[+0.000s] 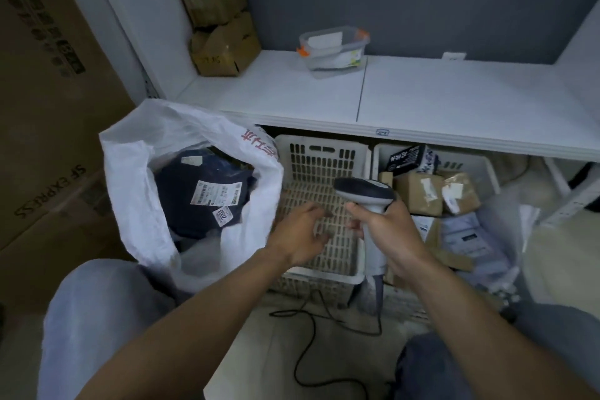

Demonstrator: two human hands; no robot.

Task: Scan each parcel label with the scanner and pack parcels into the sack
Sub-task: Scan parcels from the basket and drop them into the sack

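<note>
In the head view, the right hand [389, 234] was wrapped firmly round the handle of the grey-and-dark handheld barcode scanner [367, 190], holding it upright with its head tipped toward the left. The left hand [302, 234] held nothing, its fingers spread and relaxed, hovering above the white slotted plastic basket [319, 166], just beside the scanner and near the mouth of the white woven sack with red characters [136, 172].

The sack stood open at the left, and inside it lay a dark navy plastic mailer parcel [181, 185] with its white printed label facing up. To the right, a second white plastic basket [487, 172] held brown cardboard parcels [418, 193] and a black printed box [407, 159]. A thin black cable [305, 344] trailed over the floor below the scanner. Above the baskets, a white shelf [438, 97] carried a clear plastic container with orange clips [334, 49].
</note>
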